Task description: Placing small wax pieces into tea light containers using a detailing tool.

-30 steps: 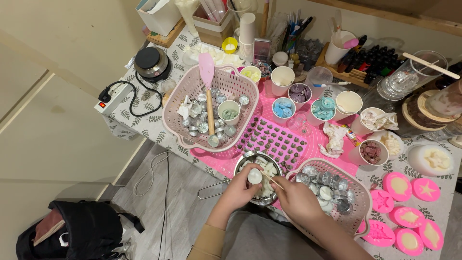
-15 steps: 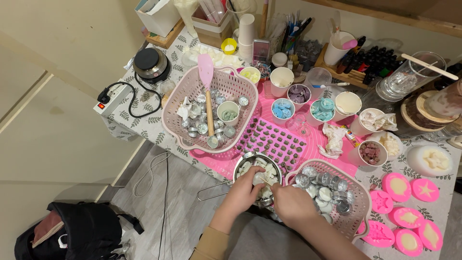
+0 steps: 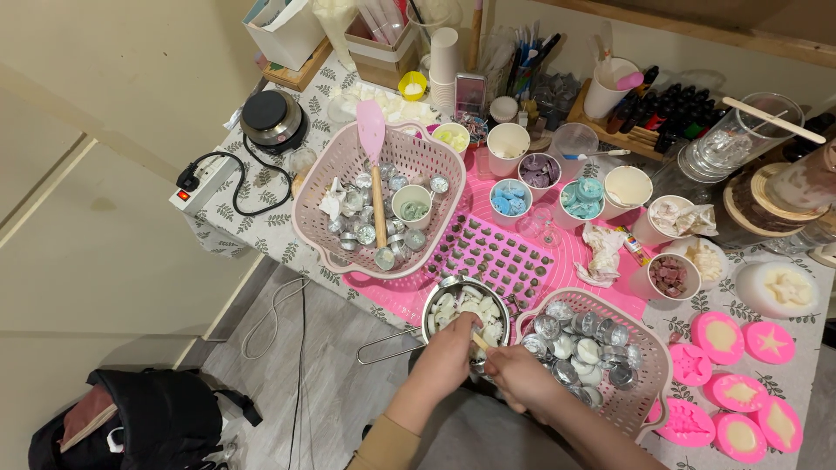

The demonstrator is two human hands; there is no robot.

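Note:
My left hand (image 3: 447, 359) is curled at the near rim of a steel pot (image 3: 438, 296) that holds several white wax discs (image 3: 470, 306). Its fingers close on a small tealight, which is mostly hidden. My right hand (image 3: 521, 376) grips a thin wooden stick (image 3: 480, 342) whose tip points into my left hand. Both hands meet just over the pot's near edge. Right of the pot, a pink basket (image 3: 649, 396) holds several metal tealight cups (image 3: 582, 339).
A second pink basket (image 3: 326, 174) with cups and a pink spatula (image 3: 373, 130) stands behind the pot. A pink mat (image 3: 496, 252) carries small moulded pieces. Bowls of coloured wax, pink moulds (image 3: 740, 387), a hotplate (image 3: 272, 117) and a power strip (image 3: 202, 183) crowd the table. A black bag (image 3: 157, 422) lies on the floor.
My left hand held a white tealight up over the pot, dipped into the pot, then drew back to its near rim. My right hand moved down and back with the stick.

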